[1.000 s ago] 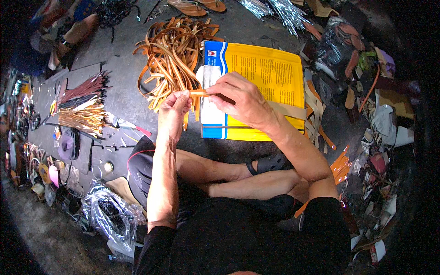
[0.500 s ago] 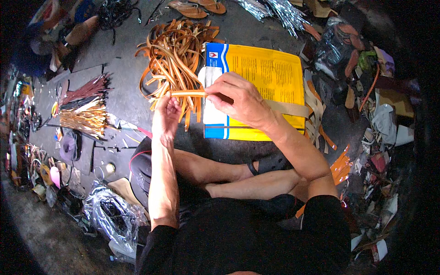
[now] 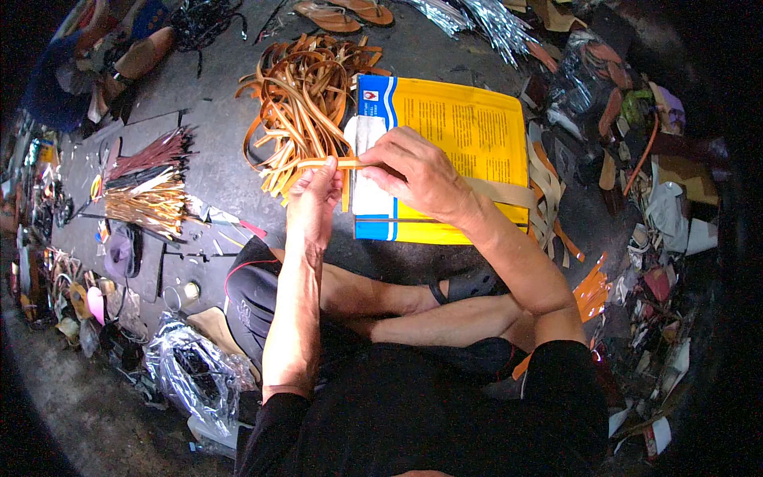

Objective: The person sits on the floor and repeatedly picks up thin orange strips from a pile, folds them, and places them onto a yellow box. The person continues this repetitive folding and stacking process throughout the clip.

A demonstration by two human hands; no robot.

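Between my two hands runs a narrow tan strap (image 3: 340,163), its left part trailing over a heap of similar brown and tan straps (image 3: 306,111). My left hand (image 3: 312,199) pinches it between thumb and finger, near the heap's lower right side. Fingers closed, my right hand (image 3: 415,171) grips the strap's right end just above a flat yellow and blue printed panel (image 3: 469,119). A whitish patch (image 3: 367,191) covers the panel's left part, beside my right fingertips. Across the panel's right part lies a wide beige band (image 3: 505,191), partly hidden behind my right wrist.
Bundles of dark red and golden strips (image 3: 147,203) lie at the left. Another person's arm (image 3: 143,56) shows at the upper left. Sandals (image 3: 338,16) and silver strips (image 3: 497,28) lie at the far side. Clear plastic (image 3: 195,366) sits near my left knee; scraps crowd the right.
My left hand has slid rightward along the strap, closer to my right hand, shortening the stretch between them. My right hand has barely moved.
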